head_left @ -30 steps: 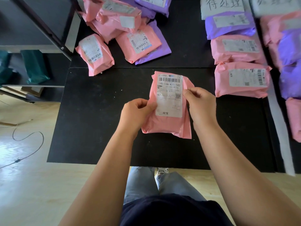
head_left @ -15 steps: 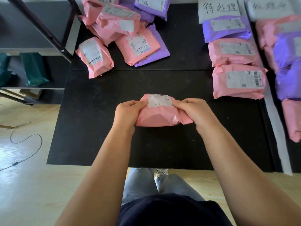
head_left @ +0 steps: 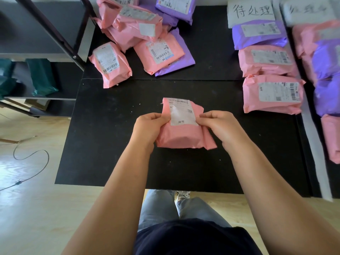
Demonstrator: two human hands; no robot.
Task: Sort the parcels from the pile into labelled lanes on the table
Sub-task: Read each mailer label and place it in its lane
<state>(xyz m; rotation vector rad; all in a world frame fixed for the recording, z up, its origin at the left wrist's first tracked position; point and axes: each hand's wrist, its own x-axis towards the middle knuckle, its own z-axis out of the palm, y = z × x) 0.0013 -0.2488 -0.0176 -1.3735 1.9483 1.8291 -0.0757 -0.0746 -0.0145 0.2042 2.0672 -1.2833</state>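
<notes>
Over mid-tabletop (head_left: 110,144), left hand (head_left: 147,128) and right hand (head_left: 219,127) pinch pink parcel (head_left: 181,135) by its side edges, fingers curled round it, label up. Risk: glare-washed label misread, parcel lands in wrong lane (head_left: 270,70).

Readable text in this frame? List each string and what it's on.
"待处理": handwritten on the white lane sign.
Second lane sign, to its right: handwriting blurred, unreadable.
Held pink parcel: label print blurred, unreadable.
Pile parcels and lane parcels: barcodes and label print too small to read.
</notes>
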